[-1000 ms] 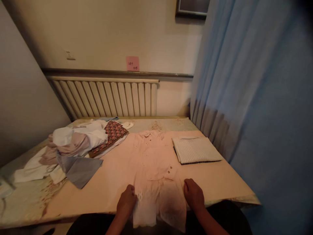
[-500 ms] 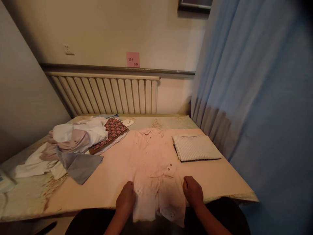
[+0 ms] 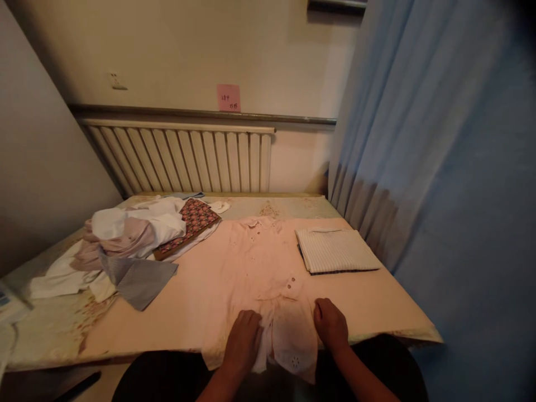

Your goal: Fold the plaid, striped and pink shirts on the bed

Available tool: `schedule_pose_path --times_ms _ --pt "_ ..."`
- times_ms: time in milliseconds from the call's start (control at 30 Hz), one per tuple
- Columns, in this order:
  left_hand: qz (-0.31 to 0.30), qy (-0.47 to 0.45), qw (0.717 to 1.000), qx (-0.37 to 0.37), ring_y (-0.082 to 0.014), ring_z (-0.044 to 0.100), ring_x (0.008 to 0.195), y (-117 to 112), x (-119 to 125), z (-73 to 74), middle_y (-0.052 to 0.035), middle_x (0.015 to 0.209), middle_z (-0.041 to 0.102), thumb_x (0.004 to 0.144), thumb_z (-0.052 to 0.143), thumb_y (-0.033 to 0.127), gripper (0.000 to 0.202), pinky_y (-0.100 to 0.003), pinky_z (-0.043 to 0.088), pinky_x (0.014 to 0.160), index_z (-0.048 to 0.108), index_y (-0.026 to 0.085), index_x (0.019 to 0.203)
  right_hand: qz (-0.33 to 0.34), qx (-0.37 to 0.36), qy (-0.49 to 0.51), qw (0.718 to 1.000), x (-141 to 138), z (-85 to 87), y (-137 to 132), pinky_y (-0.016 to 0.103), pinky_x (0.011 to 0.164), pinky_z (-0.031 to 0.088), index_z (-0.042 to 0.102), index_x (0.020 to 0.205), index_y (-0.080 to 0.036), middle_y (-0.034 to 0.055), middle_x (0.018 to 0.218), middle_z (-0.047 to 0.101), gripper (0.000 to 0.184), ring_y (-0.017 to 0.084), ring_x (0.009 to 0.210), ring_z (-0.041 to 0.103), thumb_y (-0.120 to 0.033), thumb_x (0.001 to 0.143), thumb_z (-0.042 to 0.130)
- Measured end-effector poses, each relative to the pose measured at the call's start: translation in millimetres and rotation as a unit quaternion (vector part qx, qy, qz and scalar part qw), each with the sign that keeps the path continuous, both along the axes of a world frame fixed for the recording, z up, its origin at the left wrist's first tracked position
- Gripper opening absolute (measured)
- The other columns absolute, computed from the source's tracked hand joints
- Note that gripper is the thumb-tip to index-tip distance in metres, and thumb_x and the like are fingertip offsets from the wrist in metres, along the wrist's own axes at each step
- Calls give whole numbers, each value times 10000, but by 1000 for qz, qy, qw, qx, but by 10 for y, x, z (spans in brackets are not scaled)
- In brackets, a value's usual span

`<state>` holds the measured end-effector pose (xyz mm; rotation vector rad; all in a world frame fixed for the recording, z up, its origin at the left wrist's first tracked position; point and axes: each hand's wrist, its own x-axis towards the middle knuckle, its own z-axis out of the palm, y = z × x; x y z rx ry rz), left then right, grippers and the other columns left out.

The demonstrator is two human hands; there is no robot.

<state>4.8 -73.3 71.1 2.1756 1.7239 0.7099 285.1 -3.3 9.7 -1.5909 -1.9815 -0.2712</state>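
Note:
A pale blouse [image 3: 253, 262] with a collar and small eyelet cutouts lies spread out, its collar pointing away from me. Its lower end hangs over the near edge of the table. My left hand [image 3: 243, 340] is on the lower middle of the blouse, fingers curled onto the fabric by the front opening. My right hand [image 3: 331, 324] is closed at the lower right edge of the blouse, beside a panel with an eyelet flower. The fingertips of both hands are partly hidden.
Under the blouse is a pink sheet [image 3: 184, 318]. Crumpled clothes [image 3: 125, 240] and a red patterned cloth [image 3: 195, 223] lie to the left. A folded striped cloth [image 3: 339, 251] sits at right, near a blue curtain [image 3: 419, 184]. A radiator [image 3: 184, 159] runs behind.
My left hand has moved right, from the blouse's left edge to its lower middle. The blouse's lower left part now spreads farther left. My right hand stays nearly in place.

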Motion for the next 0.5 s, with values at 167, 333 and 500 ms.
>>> schedule_pose_path --times_ms 167,333,500 --pt "1 31 999 -18 -223 493 966 57 184 -89 -77 990 586 897 417 191 158 -355 400 859 574 198 910 5 4 3 1000 4 4 6 274 679 311 588 823 -178 35 738 570 223 159 720 524 -148 895 378" --pt "30 94 994 -55 -232 490 971 180 273 -114 -80 998 585 867 463 218 120 -355 370 859 577 189 895 5 9 8 1000 -5 24 2 271 673 309 584 800 -186 31 720 566 224 159 709 517 -149 889 382" --pt "43 95 993 -52 -221 501 956 234 290 -135 -78 962 587 888 406 201 172 -335 359 842 578 190 876 7 -5 28 1000 6 37 18 270 673 325 594 800 -187 34 726 582 225 161 705 532 -159 881 386"
